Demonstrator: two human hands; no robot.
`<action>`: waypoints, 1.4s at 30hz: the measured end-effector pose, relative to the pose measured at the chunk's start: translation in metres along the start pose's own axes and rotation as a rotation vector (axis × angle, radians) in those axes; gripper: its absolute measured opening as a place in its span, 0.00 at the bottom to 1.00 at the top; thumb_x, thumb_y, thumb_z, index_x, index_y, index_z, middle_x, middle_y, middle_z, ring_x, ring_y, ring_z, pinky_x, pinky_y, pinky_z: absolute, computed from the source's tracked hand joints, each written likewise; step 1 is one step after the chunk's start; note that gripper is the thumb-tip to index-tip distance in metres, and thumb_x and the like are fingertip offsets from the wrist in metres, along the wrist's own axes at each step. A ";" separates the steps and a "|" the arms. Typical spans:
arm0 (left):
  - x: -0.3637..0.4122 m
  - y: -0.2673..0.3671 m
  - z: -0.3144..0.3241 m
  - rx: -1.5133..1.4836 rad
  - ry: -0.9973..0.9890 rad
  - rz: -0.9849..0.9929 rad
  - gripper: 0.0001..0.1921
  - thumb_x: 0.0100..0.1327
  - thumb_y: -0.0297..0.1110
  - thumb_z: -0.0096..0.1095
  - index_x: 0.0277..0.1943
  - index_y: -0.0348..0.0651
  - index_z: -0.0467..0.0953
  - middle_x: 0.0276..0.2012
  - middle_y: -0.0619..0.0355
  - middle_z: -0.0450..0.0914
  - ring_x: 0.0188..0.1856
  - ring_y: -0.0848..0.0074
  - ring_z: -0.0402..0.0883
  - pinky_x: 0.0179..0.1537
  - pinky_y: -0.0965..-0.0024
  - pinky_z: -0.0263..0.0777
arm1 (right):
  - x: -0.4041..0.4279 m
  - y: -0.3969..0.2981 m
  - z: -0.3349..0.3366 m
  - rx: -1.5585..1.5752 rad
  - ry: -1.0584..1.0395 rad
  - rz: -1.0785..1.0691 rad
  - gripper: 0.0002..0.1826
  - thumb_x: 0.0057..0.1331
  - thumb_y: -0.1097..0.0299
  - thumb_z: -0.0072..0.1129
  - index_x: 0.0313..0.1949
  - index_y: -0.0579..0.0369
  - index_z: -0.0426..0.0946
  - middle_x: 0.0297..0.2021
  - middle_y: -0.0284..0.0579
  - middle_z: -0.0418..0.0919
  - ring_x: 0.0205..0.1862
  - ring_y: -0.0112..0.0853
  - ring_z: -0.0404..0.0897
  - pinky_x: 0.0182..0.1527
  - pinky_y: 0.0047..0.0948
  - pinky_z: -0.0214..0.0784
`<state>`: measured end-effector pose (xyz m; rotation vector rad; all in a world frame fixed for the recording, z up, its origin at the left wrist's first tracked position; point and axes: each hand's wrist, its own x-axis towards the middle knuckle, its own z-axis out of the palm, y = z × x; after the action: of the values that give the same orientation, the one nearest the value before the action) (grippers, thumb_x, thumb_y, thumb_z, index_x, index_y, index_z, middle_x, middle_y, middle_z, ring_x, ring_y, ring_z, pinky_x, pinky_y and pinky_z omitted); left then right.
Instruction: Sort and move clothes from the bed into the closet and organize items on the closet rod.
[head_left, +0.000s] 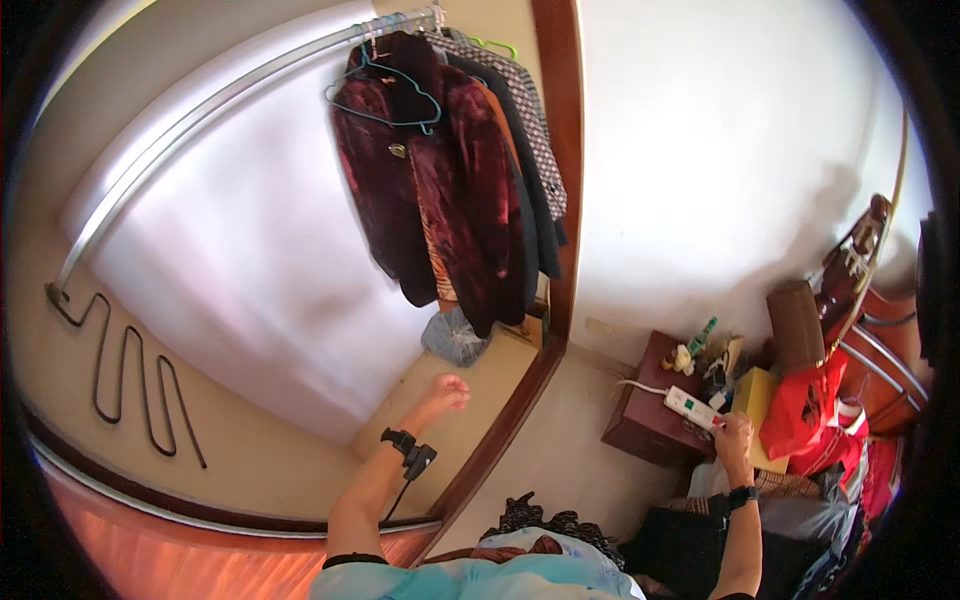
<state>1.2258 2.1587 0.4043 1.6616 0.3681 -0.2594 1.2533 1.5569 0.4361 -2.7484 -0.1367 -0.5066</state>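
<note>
My right hand (735, 441) has its fingers on the near end of a white power strip (694, 408), by a red part. The strip lies over a dark red bedside cabinet (628, 427), and a white cable (637, 385) leads from its far end. My left hand (444, 393) hangs inside the wardrobe, above its beige floor (480, 391); the fingers curl loosely and I see nothing in them. Just beyond it is a grey plastic bag (455, 337). A dark red fur coat (450, 172) hangs from the metal rail (150, 161), with a teal hanger (382, 120) in front.
A bent dark metal rack (127, 375) lies at the wardrobe's left. The wooden door frame (517, 427) stands between my arms. Around my right hand are a green bottle (703, 335), a yellow box (756, 394), a red bag (806, 409), a brown box (795, 326) and piled clothes (787, 484).
</note>
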 end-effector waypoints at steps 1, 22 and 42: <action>0.004 0.016 -0.008 -0.006 0.012 0.010 0.11 0.54 0.30 0.65 0.39 0.35 0.74 0.33 0.56 0.78 0.29 0.77 0.79 0.32 0.74 0.74 | 0.015 -0.009 0.003 0.004 0.007 -0.015 0.08 0.43 0.73 0.63 0.25 0.58 0.76 0.26 0.51 0.73 0.35 0.48 0.72 0.38 0.44 0.64; 0.109 0.408 -0.063 -0.183 0.592 0.832 0.23 0.56 0.31 0.66 0.52 0.32 0.67 0.36 0.56 0.77 0.29 0.77 0.79 0.32 0.78 0.71 | 0.281 -0.098 0.036 0.329 -0.130 -0.260 0.09 0.48 0.70 0.60 0.27 0.64 0.79 0.24 0.54 0.77 0.28 0.45 0.77 0.32 0.37 0.69; 0.076 0.402 -0.165 -0.217 0.408 0.963 0.09 0.58 0.23 0.59 0.32 0.41 0.64 0.21 0.55 0.73 0.15 0.78 0.70 0.17 0.78 0.64 | 0.367 -0.302 -0.013 0.476 -0.051 -0.500 0.04 0.53 0.76 0.60 0.27 0.65 0.78 0.23 0.52 0.77 0.24 0.37 0.76 0.28 0.31 0.67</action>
<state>1.4439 2.2896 0.7649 1.4927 -0.1306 0.8155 1.5445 1.8469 0.6749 -2.2454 -0.8540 -0.4529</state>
